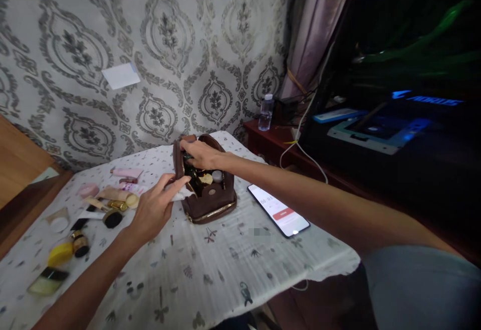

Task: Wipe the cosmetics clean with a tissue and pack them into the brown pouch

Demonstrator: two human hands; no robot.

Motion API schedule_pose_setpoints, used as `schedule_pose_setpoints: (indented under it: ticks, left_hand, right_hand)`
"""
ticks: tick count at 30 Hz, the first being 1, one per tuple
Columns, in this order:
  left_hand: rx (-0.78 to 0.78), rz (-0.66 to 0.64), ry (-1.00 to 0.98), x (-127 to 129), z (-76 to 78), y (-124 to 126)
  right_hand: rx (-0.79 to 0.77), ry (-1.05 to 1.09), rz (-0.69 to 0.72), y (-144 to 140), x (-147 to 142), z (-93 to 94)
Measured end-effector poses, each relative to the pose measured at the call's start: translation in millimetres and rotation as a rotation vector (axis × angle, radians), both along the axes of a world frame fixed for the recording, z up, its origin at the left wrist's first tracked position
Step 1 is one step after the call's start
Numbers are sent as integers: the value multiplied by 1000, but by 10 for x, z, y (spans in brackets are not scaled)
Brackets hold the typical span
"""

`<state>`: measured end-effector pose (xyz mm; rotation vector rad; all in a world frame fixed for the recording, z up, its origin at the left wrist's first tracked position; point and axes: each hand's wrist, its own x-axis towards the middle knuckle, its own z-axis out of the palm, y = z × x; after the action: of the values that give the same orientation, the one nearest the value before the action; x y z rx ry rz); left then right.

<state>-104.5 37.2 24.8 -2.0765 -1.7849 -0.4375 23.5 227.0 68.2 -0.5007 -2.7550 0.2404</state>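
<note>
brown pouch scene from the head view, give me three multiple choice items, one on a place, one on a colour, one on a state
1. Where does the lit smartphone lie?
A. right of the brown zipped leather pouch
B. inside the pouch
C. left, among the cosmetics

2. What colour is the round plastic jar lid at the left of the patterned tablecloth?
A. blue
B. yellow
C. red

3. How is the pouch?
A. zipped shut
B. upside down
C. open, items showing inside

Answers: 1 A, it lies on the cloth right of the pouch. 2 B, the lid is plainly yellow. 3 C, the right hand grips the rim while the left hand brings a white item to the opening.
</note>
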Motion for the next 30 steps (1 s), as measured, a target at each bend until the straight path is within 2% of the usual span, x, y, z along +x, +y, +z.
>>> schedule_pose_setpoints:
  ticks: [7,11,20,25,30]
  left_hand:
    - [18,-24,-15,2,-8,9]
    - [23,-31,1,-9,0,16]
    - [18,-26,-2,8,6,17]
    - [10,-26,-26,21,-16,25]
    - [-60,23,-17,28,-16,21]
  right_hand:
    - [-7,199,-120,147,-100,131]
    - [-3,224,-151,236,-169,148]
    - [-26,123,-100,206,-227,13]
    - [-97,42,-156,232,-321,-22]
    - [-86,-41,-200,297,-367,31]
